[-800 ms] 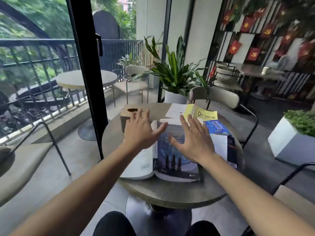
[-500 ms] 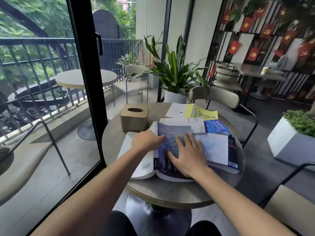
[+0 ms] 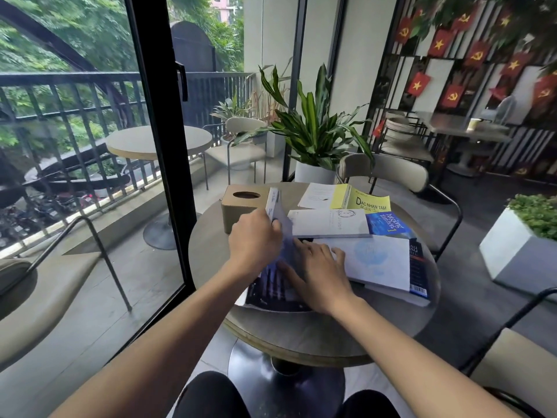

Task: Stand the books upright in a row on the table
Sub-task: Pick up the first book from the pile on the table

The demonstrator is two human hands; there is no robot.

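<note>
Several books lie on a round grey table [image 3: 301,336]. My left hand [image 3: 254,241] grips the left half of an open dark-blue book [image 3: 272,286] and holds it raised on edge. My right hand [image 3: 316,271] presses flat on the book's right side, fingers spread. To the right lie a white book [image 3: 376,262] on a black-spined book [image 3: 419,273], a white booklet [image 3: 327,223], a blue book [image 3: 387,224] and an open yellow book [image 3: 361,202].
A tan tissue box [image 3: 238,203] stands at the table's far left. Behind the table are a beige chair [image 3: 388,173] and a potted plant [image 3: 313,131]. A glass door frame [image 3: 159,146] runs along the left. A white planter [image 3: 521,245] sits at the right.
My hands came down onto the open dark-blue book. The left hand took hold of its left half and swung it upward toward closing; the right hand stayed pressed on the right side.
</note>
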